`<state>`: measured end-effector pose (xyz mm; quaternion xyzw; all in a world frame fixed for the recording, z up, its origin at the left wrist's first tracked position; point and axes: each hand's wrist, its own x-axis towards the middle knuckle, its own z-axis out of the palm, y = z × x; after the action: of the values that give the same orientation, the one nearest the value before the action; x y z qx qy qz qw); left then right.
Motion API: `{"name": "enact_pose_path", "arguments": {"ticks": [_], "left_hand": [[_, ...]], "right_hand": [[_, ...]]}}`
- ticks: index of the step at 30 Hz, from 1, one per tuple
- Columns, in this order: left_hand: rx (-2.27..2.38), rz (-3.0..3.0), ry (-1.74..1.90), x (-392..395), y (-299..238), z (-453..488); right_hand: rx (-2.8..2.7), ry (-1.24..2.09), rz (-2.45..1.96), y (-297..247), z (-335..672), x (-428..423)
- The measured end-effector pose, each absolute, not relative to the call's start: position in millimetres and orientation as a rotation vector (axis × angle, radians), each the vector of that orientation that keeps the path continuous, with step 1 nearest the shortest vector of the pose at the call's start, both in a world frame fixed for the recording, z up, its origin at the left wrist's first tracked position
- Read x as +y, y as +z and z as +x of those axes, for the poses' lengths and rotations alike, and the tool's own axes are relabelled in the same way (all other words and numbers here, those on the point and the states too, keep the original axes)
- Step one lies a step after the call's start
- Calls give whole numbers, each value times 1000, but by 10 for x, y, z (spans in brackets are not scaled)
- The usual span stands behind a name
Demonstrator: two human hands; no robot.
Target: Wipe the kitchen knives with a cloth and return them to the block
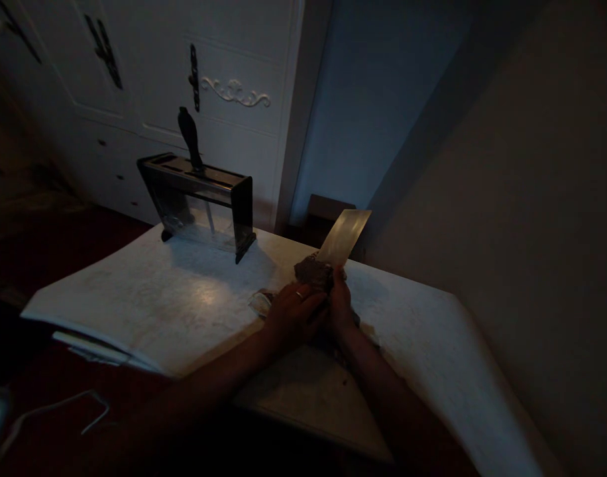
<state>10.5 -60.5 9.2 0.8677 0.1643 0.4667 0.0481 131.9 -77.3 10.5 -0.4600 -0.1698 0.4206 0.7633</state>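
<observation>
A broad, pale metal blade (344, 237), like a cleaver's, points up and away from me above the far part of the table. My right hand (340, 305) is closed at its lower end, where the handle is hidden. A dark, rough-looking cloth-like bundle (313, 271) lies against the base of the blade. With a ring on one finger, my left hand (296, 313) is closed against this bundle, its fingertips close to my right hand. A crumpled light piece (260, 303), perhaps cloth or wrapping, shows left of my left hand. Darkness hides what is beneath both hands.
On the white table (204, 298), a clear-sided knife block (199, 199) stands at the back left, holding one black-handled knife (188, 136). White cabinets (234, 146) rise behind it. A brown wall (507, 199) is at the right. A thin pale frame (59, 407) shows low at left.
</observation>
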Motion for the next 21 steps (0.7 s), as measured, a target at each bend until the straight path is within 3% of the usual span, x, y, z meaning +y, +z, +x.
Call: {"name": "enact_pose_path", "arguments": {"ticks": [9, 21], "left_hand": [[976, 2714, 924, -555, 79, 87], [1114, 2663, 551, -637, 278, 152]], "right_hand": [[-365, 899, -1064, 185, 1224, -881], [-754, 727, -1295, 80, 1214, -908]]}}
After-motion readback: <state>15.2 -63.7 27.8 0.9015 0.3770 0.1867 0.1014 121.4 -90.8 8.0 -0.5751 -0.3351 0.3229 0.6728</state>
